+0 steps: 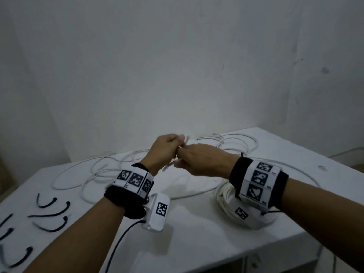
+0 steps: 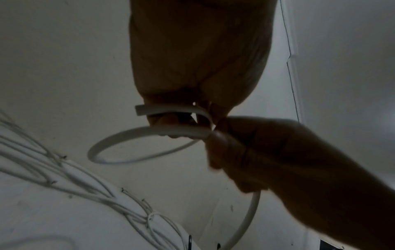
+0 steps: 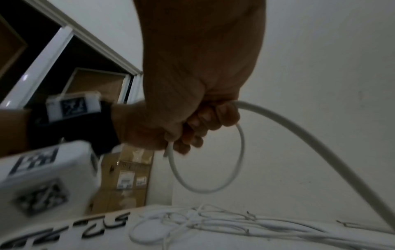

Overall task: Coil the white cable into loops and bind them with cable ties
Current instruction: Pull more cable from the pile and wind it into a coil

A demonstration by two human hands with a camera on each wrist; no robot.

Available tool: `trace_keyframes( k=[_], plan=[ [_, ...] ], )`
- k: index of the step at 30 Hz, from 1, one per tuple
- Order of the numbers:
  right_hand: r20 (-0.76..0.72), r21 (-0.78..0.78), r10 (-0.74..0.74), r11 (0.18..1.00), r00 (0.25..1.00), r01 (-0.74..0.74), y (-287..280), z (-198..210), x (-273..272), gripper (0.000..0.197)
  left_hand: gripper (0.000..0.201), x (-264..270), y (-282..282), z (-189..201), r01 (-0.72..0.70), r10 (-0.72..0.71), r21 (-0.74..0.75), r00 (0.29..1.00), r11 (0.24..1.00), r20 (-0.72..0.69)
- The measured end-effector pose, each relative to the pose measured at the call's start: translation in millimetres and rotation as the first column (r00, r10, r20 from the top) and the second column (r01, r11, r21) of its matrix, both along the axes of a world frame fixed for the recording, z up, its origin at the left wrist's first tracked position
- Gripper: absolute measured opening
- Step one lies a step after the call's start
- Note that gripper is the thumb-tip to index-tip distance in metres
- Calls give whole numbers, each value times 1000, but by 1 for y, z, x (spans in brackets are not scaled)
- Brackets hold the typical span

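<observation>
Both hands are raised together over the middle of the white table (image 1: 197, 223). My left hand (image 1: 177, 143) pinches the end of the white cable (image 1: 186, 137), which curls into a small loop (image 2: 128, 147) below the fingers (image 2: 166, 118). Right beside it, my right hand (image 1: 182, 161) grips the same cable (image 3: 213, 177) in curled fingers (image 3: 211, 118); from this hand the cable trails down to the table (image 3: 320, 143). Several black cable ties (image 1: 53, 213) lie at the table's left front.
A bound white coil (image 1: 224, 198) sits under my right wrist. Loose cable loops (image 1: 98, 170) spread over the left middle, and another loose bundle (image 1: 238, 142) lies at the back right. Walls close in behind. Cardboard boxes (image 3: 128, 169) stand beyond the table's left.
</observation>
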State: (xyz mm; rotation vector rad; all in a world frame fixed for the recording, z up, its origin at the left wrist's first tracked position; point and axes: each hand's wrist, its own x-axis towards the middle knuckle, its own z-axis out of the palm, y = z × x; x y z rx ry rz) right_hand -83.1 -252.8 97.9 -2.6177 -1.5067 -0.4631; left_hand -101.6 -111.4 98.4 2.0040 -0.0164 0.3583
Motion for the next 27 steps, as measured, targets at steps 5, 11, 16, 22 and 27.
trace_keyframes(
  k=[5,11,16,22,27],
  plan=[
    [-147,137,-30,989,989,51,-3,22,13,22,36,-8,-3,-4,61,-67,-56,991,997,-113],
    [-447,412,68,901,892,137,-35,14,42,19,38,-12,14,3,79,-119,-198,973,977,-199],
    [-345,458,25,877,938,146,-24,1,38,17,40,-14,5,6,135,-175,-175,955,975,-239],
    [-346,493,24,855,938,160,-20,5,39,30,40,-18,7,12,143,-222,-247,917,958,-331],
    [-316,515,34,846,948,141,-34,-13,47,16,37,-23,28,33,180,-349,-566,914,804,-206]
  ],
)
